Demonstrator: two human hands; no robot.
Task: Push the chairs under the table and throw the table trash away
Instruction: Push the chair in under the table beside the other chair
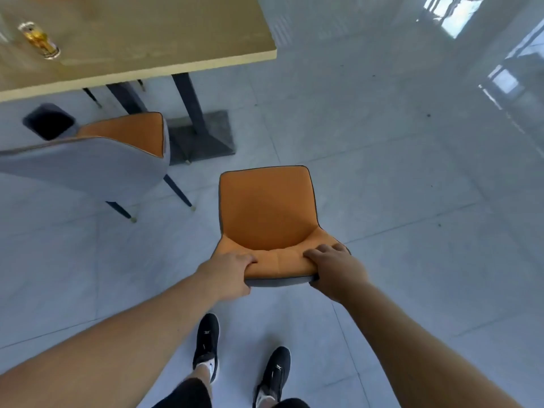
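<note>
An orange chair (pixel 266 212) with a grey shell stands on the floor in front of me, away from the table. My left hand (pixel 228 273) grips the left part of its backrest top. On the right part of that backrest my right hand (pixel 335 267) holds it too. The wooden table (pixel 164 33) fills the upper left, with a clear bottle of amber liquid (pixel 39 39) lying on it. A second orange and grey chair (pixel 88 154) stands at the left, its seat close to the table edge.
A dark trash bin (pixel 48 122) stands on the floor beside the second chair, under the table edge. The table's dark post and base plate (pixel 203 134) lie ahead of the held chair. Glossy tiled floor stretches to the right. My feet are below.
</note>
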